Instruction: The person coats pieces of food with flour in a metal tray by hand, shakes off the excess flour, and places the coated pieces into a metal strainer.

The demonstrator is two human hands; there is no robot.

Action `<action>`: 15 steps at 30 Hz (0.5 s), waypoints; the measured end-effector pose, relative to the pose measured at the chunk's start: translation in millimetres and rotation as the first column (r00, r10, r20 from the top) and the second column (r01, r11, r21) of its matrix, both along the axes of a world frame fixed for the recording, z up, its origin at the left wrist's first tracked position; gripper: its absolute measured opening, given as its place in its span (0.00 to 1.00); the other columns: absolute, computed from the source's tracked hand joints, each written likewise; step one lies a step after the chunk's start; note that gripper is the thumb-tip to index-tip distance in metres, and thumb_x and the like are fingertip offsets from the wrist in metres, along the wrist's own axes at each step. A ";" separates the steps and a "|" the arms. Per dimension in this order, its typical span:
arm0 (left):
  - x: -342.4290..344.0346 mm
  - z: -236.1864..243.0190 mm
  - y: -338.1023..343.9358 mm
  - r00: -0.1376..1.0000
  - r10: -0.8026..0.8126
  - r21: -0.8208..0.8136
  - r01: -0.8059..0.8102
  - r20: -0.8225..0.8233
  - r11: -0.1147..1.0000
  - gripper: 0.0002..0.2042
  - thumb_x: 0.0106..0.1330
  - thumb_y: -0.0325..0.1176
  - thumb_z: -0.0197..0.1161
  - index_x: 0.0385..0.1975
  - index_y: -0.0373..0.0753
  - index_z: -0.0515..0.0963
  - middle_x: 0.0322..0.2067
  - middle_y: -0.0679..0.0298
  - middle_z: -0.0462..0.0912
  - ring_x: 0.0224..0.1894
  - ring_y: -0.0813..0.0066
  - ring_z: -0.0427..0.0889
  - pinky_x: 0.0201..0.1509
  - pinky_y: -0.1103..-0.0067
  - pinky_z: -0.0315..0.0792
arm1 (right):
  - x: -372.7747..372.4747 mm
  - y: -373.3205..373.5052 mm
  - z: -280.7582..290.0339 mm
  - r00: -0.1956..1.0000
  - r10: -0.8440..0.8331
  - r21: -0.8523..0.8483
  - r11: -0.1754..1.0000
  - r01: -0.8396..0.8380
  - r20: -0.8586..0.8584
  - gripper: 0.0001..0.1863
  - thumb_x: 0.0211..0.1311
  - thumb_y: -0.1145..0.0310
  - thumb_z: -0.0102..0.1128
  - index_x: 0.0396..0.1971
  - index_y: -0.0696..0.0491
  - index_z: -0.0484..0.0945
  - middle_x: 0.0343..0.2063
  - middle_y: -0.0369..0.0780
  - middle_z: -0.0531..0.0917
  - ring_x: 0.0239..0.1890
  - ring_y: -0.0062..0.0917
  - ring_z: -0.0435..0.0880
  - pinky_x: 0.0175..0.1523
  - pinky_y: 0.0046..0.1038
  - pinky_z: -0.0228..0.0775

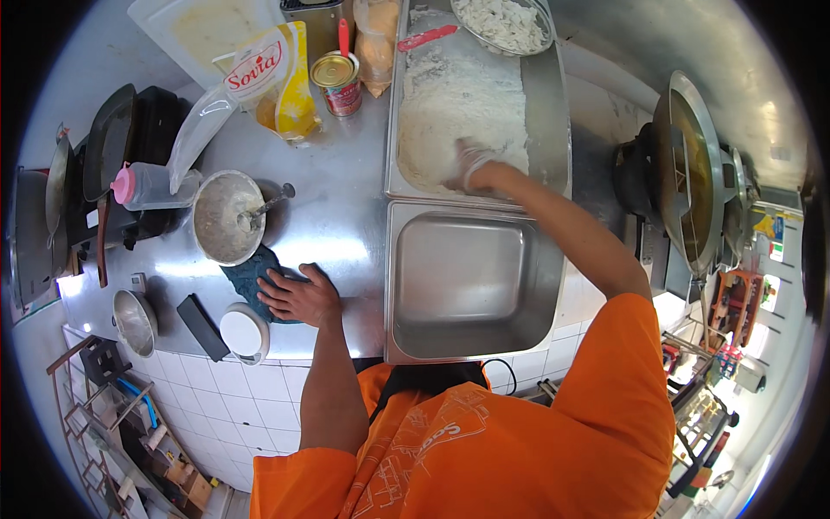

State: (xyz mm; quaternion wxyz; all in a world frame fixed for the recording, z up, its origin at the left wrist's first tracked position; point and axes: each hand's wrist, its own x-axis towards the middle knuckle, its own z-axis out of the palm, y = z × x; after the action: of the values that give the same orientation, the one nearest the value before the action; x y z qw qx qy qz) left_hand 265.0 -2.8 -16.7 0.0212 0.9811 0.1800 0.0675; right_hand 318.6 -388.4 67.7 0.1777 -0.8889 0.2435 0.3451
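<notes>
My left hand [300, 294] lies flat with fingers spread on a dark green cloth [245, 275] on the steel table. Just beyond the cloth is a white mixing bowl [202, 216] smeared with pale batter, with a dark-handled utensil [278, 197] leaning in it. My right hand [474, 164] reaches into a deep steel tray [546, 130], down at the near part of a layer of white flour [458, 112]. Its fingers look whitish and smeared, partly lost against the flour, so their grip and anything in them are unclear.
A second steel tray [467, 268] sits nearest my body. At the far end are a bowl of pale pieces [506, 26], a red-handled tool [428, 37], a tin [337, 91] and a yellow-white pouch [294, 104]. A large wok [702, 173] stands right.
</notes>
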 end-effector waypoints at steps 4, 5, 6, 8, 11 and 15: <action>-1.3 1.1 -2.3 1.000 0.007 0.000 -0.007 -0.007 1.000 0.36 0.70 0.57 0.45 0.72 0.40 0.52 0.74 0.52 0.46 0.76 0.49 0.40 0.75 0.55 0.40 | 4.2 -11.0 -19.5 0.929 0.369 0.167 0.914 -0.370 0.037 0.36 0.54 0.55 0.69 0.60 0.59 0.71 0.54 0.54 0.78 0.56 0.41 0.79 0.60 0.35 0.71; -1.0 1.3 -2.0 1.000 0.010 0.000 -0.010 -0.007 1.000 0.36 0.70 0.57 0.44 0.72 0.40 0.52 0.74 0.52 0.46 0.76 0.49 0.40 0.75 0.55 0.40 | 7.2 -20.6 -19.6 0.907 0.398 0.271 0.866 -0.420 0.135 0.33 0.55 0.59 0.68 0.59 0.58 0.72 0.55 0.53 0.78 0.55 0.41 0.79 0.60 0.35 0.70; -1.0 0.8 -2.2 1.000 0.009 0.004 -0.009 -0.006 1.000 0.36 0.70 0.57 0.44 0.72 0.40 0.51 0.74 0.52 0.46 0.76 0.49 0.40 0.75 0.55 0.40 | 9.2 -33.4 -18.0 0.906 0.401 0.268 0.865 -0.423 0.135 0.33 0.55 0.59 0.68 0.59 0.58 0.72 0.55 0.53 0.78 0.55 0.41 0.79 0.60 0.35 0.70; -0.5 -0.1 -0.7 1.000 0.012 0.015 -0.012 -0.005 1.000 0.36 0.70 0.57 0.44 0.72 0.40 0.52 0.74 0.53 0.46 0.76 0.50 0.40 0.75 0.55 0.40 | 10.9 -56.3 -9.1 0.904 0.101 0.377 0.885 -0.273 0.416 0.27 0.60 0.64 0.64 0.59 0.55 0.73 0.56 0.49 0.78 0.54 0.37 0.79 0.59 0.32 0.70; 1.7 2.9 -4.8 1.000 0.018 0.014 -0.018 -0.023 1.000 0.36 0.70 0.56 0.45 0.72 0.40 0.52 0.74 0.54 0.46 0.76 0.50 0.40 0.74 0.55 0.40 | 12.3 -92.2 24.7 0.862 -0.222 0.379 0.925 0.038 0.456 0.25 0.59 0.67 0.63 0.58 0.55 0.76 0.54 0.45 0.80 0.54 0.32 0.78 0.59 0.30 0.69; 1.1 5.0 -1.9 1.000 0.020 0.018 -0.019 -0.016 1.000 0.36 0.70 0.56 0.45 0.72 0.40 0.53 0.74 0.55 0.47 0.76 0.50 0.41 0.74 0.55 0.40 | 21.4 -104.3 84.2 0.886 -0.267 0.424 0.901 0.090 0.379 0.27 0.57 0.67 0.65 0.58 0.56 0.76 0.52 0.43 0.82 0.52 0.29 0.79 0.59 0.29 0.68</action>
State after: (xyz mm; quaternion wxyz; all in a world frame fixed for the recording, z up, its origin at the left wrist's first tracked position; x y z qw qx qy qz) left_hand 266.1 -4.8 -11.7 0.0101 0.9800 0.1891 0.0612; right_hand 339.9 -492.7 151.9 0.4338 -0.8615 0.2060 0.1651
